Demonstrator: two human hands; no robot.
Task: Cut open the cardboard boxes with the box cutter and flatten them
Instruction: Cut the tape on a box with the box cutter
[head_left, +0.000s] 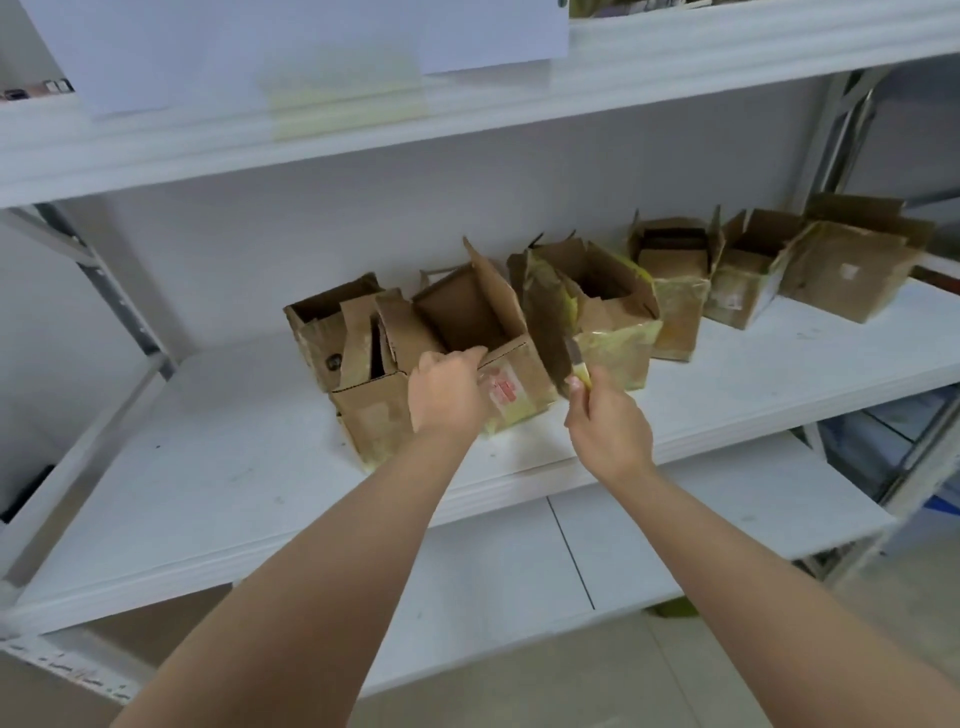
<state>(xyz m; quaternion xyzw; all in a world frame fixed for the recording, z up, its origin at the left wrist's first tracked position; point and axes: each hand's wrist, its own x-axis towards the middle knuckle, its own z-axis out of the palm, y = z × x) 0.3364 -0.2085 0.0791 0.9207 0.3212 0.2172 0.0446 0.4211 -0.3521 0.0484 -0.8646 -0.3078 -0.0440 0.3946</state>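
Several open brown cardboard boxes stand in a row on a white shelf (218, 467). The nearest open box (519, 384), with a red-printed label and yellowish tape, sits at the middle. My left hand (448, 391) grips its near top edge, fingers curled over the rim. My right hand (608, 421) holds a box cutter (577, 361) with a yellow handle, its dark tip pointing up beside the box's right side. Right of the cutter stands another taped box (613, 338).
More open boxes stand at the left (332, 327) and at the far right (852, 270) of the shelf. A higher shelf (623, 78) overhangs the boxes, with a white sheet hanging from it. A lower shelf (519, 561) juts out below. Metal uprights flank both sides.
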